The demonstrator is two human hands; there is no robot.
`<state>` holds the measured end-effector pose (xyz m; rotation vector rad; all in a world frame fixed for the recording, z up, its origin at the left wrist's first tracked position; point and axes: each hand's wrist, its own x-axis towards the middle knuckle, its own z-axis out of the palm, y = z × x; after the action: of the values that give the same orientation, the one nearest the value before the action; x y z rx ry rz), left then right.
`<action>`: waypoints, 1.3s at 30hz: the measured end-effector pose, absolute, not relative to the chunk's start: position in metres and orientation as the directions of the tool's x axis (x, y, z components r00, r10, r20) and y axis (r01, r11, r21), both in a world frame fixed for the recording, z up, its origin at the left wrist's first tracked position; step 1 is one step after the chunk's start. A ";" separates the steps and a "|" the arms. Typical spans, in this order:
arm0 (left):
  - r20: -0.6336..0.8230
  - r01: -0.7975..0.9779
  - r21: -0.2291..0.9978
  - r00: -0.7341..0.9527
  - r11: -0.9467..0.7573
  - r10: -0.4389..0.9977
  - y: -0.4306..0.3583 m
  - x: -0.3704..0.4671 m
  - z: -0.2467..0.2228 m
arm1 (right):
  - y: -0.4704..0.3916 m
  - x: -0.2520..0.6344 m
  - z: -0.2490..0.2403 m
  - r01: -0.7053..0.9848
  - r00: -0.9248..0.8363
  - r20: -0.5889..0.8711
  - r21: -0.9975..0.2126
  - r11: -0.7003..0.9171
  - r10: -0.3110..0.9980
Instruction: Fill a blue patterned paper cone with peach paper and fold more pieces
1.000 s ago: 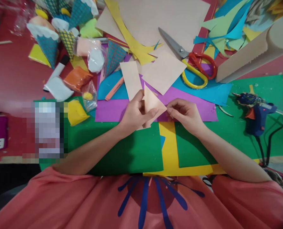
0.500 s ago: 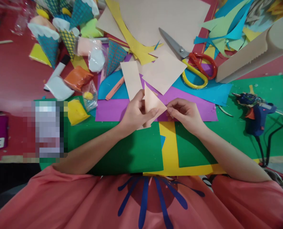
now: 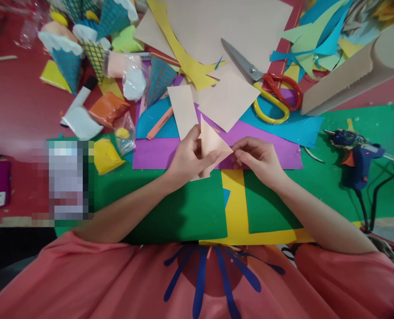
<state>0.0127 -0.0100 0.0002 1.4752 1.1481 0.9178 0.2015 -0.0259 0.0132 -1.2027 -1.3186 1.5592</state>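
A small peach paper cone (image 3: 212,139) is in my left hand (image 3: 192,157), thumb across its near side and fingers behind it. Its pointed end faces right, where the thumb and forefinger of my right hand (image 3: 258,159) pinch together at the tip. My other right fingers curl loosely. Beneath the hands lie a purple sheet (image 3: 157,153) and green sheets (image 3: 177,212). Behind the cone are a peach paper strip (image 3: 183,104) and a cut peach piece (image 3: 232,97). What lies inside the cone is hidden.
Scissors (image 3: 253,73) with red and yellow handles lie beyond my right hand. A blue glue gun (image 3: 359,161) with a cord rests at the right. At the left are an orange clay packet (image 3: 109,108), a yellow packet (image 3: 107,155) and several patterned cones (image 3: 67,62). Paper scraps (image 3: 316,44) pile up at the back right.
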 end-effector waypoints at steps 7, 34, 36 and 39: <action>-0.021 0.209 0.977 0.265 -0.036 0.964 -0.011 0.012 -0.001 | -0.026 0.201 0.011 0.010 -0.276 -0.174 -0.984 -0.178 0.945; -0.055 0.220 0.975 0.272 -0.006 0.961 -0.011 0.011 -0.002 | -0.026 0.200 0.011 0.038 -0.276 -0.179 -0.984 -0.175 0.944; -0.058 0.216 0.976 0.273 -0.003 0.960 -0.011 0.011 -0.002 | -0.026 0.200 0.011 0.041 -0.278 -0.178 -0.984 -0.173 0.944; -0.055 0.212 0.977 0.272 -0.004 0.961 -0.011 0.011 -0.002 | -0.026 0.200 0.011 0.036 -0.277 -0.175 -0.985 -0.172 0.945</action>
<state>0.0114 -0.0112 -0.0024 1.4615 1.1573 0.8728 0.2003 -0.0259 0.0110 -1.2014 -1.3369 1.5463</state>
